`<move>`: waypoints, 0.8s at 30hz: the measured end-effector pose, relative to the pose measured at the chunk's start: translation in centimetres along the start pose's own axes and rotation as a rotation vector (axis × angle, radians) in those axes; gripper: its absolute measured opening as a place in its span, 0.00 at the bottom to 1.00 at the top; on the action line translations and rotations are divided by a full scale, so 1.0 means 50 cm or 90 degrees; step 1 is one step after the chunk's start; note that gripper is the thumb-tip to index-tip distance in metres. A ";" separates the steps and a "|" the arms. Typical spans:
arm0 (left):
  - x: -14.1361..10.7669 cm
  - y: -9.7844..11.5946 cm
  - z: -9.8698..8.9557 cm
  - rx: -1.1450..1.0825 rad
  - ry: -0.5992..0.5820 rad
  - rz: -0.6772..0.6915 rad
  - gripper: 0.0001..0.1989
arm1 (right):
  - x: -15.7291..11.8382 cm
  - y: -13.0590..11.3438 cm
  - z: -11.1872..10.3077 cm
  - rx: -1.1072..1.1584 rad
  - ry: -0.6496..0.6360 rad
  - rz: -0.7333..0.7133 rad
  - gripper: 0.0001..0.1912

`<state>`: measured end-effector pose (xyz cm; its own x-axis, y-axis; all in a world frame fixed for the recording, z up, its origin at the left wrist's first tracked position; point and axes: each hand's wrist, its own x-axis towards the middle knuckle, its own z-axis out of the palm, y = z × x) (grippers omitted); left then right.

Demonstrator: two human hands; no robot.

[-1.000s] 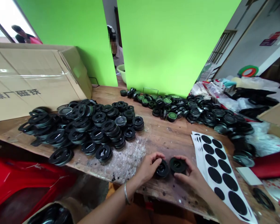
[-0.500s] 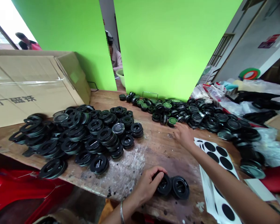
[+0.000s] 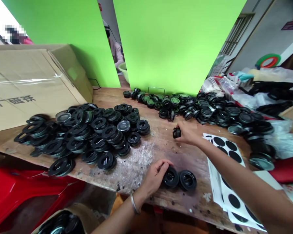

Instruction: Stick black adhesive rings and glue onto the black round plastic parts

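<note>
My left hand [image 3: 156, 177] rests on the wooden table, thumb and fingers curled round the edge of a black ring-shaped part [image 3: 171, 178]. A second black ring-shaped part [image 3: 188, 180] lies flat right beside that one. Farther out, my right hand [image 3: 186, 134] is closed on a small black round part [image 3: 176, 132], held on edge just over the table. Its fingertips are partly hidden behind the hand. Behind it stretches a long heap of small black round parts [image 3: 205, 112], some with greenish faces. Left of my hands lies a big pile of black ring-shaped parts [image 3: 109, 133].
White sheets with black round stickers [image 3: 231, 156] lie under my right forearm. A cardboard box [image 3: 34, 87] stands at the left, before green panels [image 3: 175, 42]. Plastic bags [image 3: 280, 136] crowd the right side. A carton of black parts [image 3: 61, 224] sits below the table edge.
My right hand has come back from the far heap toward me, now with a small black round part in it. My left hand stays at the near ring. The view has shifted slightly.
</note>
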<state>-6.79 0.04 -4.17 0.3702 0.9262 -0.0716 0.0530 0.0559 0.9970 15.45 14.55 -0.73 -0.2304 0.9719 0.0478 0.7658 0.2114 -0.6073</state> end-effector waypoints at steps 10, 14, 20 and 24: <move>-0.011 -0.017 0.009 0.046 0.187 0.097 0.23 | -0.143 -0.039 0.034 0.370 -0.300 -0.139 0.19; -0.012 -0.005 0.007 0.181 0.110 0.129 0.19 | -0.054 -0.022 -0.009 0.257 -0.100 0.019 0.15; -0.011 0.002 0.005 0.148 0.127 0.062 0.19 | 0.144 -0.013 0.031 0.139 0.230 0.234 0.35; -0.012 0.001 0.004 0.157 0.123 0.055 0.18 | 0.204 -0.012 0.060 0.135 0.272 0.308 0.32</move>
<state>-6.81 -0.57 -4.09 0.2011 0.9786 0.0438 0.2611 -0.0967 0.9604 10.85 24.01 -2.26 0.3988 0.9169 0.0145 0.5789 -0.2394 -0.7795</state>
